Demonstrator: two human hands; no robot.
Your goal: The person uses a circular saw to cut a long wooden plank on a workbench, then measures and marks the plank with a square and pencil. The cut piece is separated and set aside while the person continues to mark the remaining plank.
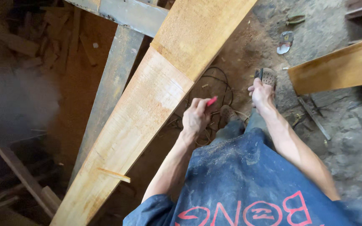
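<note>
No packages, labels, signs or screens show anywhere here. The nearest thing to one is the red outlined print on the dark blue shirt (248,209) at 6 o'clock, dusted with sawdust along the bottom edge.

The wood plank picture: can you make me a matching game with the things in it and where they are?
Things:
1. pencil
2. plank
3. cable
4. sandal

Places:
A. lying alone on the grey floor, top right
B. coiled on the sawdust near the feet
C. in the left hand
D. slanting across the middle on a grey beam

Pairs: 1-C, 2-D, 3-B, 4-A
</note>
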